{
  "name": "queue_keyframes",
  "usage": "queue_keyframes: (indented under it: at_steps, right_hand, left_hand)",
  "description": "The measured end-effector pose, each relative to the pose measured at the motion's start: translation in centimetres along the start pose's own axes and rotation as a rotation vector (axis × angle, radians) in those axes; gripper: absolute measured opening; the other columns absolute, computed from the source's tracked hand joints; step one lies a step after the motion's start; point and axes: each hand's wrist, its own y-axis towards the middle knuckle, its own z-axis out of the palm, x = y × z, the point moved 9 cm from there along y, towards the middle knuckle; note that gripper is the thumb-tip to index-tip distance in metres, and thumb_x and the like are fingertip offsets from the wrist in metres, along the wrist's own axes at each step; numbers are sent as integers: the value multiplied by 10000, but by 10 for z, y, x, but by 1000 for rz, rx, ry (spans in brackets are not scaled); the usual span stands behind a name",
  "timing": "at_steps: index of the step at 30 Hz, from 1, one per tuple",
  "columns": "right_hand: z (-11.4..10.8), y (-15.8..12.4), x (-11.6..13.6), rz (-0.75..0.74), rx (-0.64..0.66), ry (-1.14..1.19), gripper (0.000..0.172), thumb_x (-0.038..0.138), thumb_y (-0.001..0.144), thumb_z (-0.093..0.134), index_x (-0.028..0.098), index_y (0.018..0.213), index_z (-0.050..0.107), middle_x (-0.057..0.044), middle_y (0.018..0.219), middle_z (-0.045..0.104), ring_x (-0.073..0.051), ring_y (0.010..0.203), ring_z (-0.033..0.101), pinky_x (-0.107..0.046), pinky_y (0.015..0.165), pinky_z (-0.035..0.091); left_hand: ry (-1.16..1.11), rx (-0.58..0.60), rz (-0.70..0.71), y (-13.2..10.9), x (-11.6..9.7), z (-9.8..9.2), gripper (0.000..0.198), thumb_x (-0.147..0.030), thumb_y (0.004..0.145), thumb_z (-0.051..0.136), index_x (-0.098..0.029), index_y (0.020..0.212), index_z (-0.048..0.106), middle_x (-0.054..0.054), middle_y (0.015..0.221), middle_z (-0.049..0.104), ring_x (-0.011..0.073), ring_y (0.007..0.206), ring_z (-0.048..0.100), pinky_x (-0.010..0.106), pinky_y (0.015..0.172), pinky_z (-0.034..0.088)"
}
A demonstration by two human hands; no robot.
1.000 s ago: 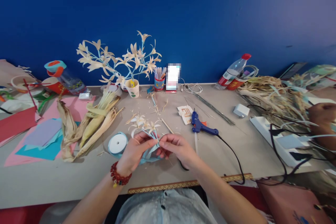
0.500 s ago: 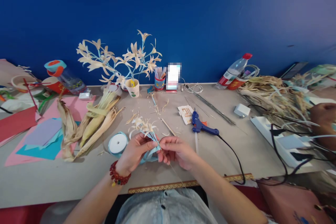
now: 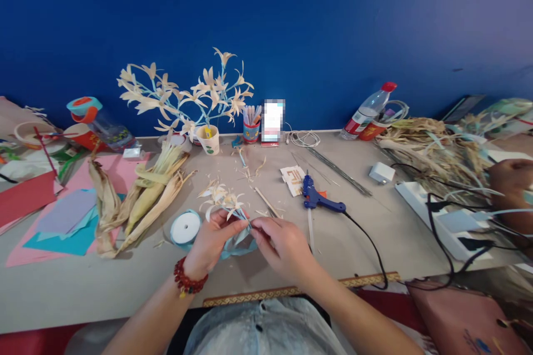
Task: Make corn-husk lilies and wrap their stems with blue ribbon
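Observation:
My left hand (image 3: 212, 241), with a red bead bracelet at the wrist, pinches the stem of a small spray of pale husk flowers (image 3: 222, 199) just above the table. My right hand (image 3: 280, 244) is closed right beside it, fingers pinched on the same stem where light blue tape (image 3: 237, 245) trails down in a loop. A roll of light blue tape (image 3: 185, 227) lies just left of my left hand. A blue glue gun (image 3: 318, 200) rests on the table to the right of my hands, its black cord running to the table's edge.
Dried corn husks (image 3: 145, 199) and coloured paper sheets (image 3: 62, 216) lie at the left. A husk-flower branch in a cup (image 3: 208, 138), a pen cup (image 3: 251, 132), a bottle (image 3: 366, 111) and wires (image 3: 339, 172) stand behind. Another person's hand (image 3: 510, 177) works beside a husk pile at the right.
My right hand has turned over and shifted slightly lower along the stem, its back now facing up. The flower spray has sunk a little toward the table.

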Motion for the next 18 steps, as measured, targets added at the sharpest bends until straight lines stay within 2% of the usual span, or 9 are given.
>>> queue_keyframes:
  at_steps: [4, 9, 14, 18]
  right_hand:
    - [4, 2, -2, 45, 62, 29, 120, 241, 920, 477, 201, 948, 587, -32, 729, 635, -158, 637, 561, -244, 584, 342]
    - [7, 3, -6, 113, 76, 75, 69, 234, 889, 519, 201, 899, 579, -13, 704, 622, -137, 588, 536, -225, 553, 321]
    - [9, 3, -7, 91, 88, 48, 91, 210, 901, 488, 202, 883, 577, 4, 664, 576, -132, 582, 508, -222, 547, 299]
    - [8, 2, -6, 59, 81, 48, 86, 200, 891, 490, 201, 864, 572, 7, 647, 554, -133, 583, 494, -223, 554, 299]
  left_hand:
    - [24, -24, 3, 0, 1, -3, 228, -249, 613, 839, -167, 809, 757, 25, 776, 742, 163, 754, 647, 257, 752, 496]
    - [16, -21, -13, 1, 3, -3, 237, -258, 613, 840, -161, 811, 752, 24, 766, 741, 159, 733, 651, 259, 743, 503]
    - [12, -46, -6, 1, 4, -8, 235, -241, 599, 846, -168, 796, 742, 27, 804, 755, 176, 804, 667, 277, 802, 508]
    - [59, 14, -6, 1, 1, -4, 229, -228, 618, 831, -181, 828, 752, 36, 876, 763, 187, 865, 665, 279, 835, 501]
